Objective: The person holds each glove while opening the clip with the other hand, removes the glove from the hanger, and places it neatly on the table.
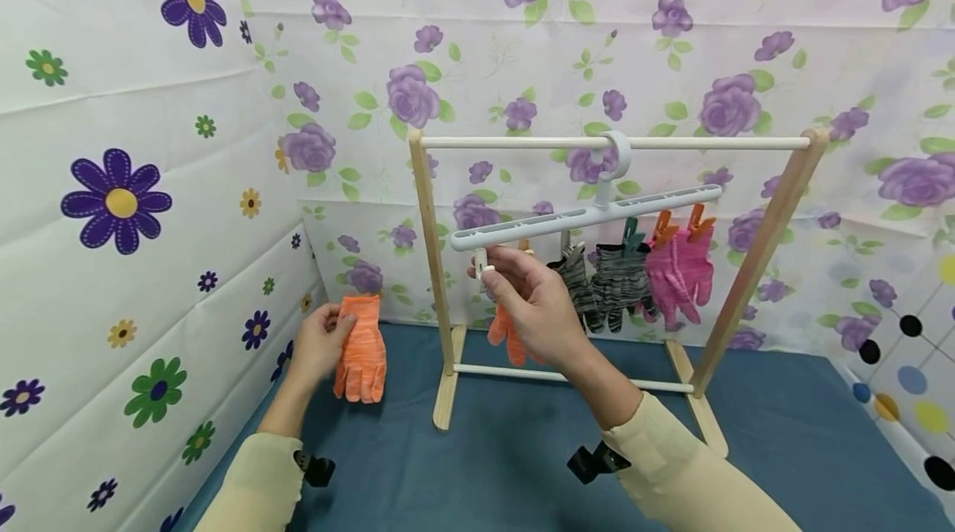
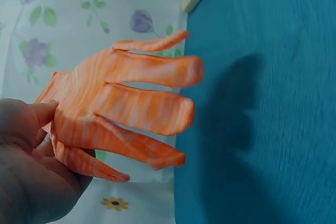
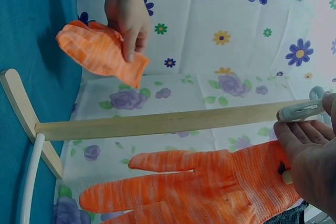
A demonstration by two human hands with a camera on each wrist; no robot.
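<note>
My left hand (image 1: 317,347) pinches an orange knit glove (image 1: 363,354) near its cuff, and the glove's fingers hang down. In the left wrist view that glove (image 2: 121,98) spreads out from between thumb and fingers. My right hand (image 1: 543,307) grips a white clothespin (image 1: 481,261) below the left end of a pale grey hanger (image 1: 537,227). Another orange glove (image 3: 210,182) hangs beside the right hand, partly hidden by it in the head view. Farther right on the hanger, clothespins hold grey-black gloves (image 1: 621,271) and pink gloves (image 1: 682,271).
The hanger hooks over the white top bar (image 1: 507,142) of a wooden rack and tilts, left end lower. The rack's posts (image 1: 433,250) stand on a blue cloth-covered table (image 1: 485,466). Flowered sheets (image 1: 224,184) enclose the back and left side.
</note>
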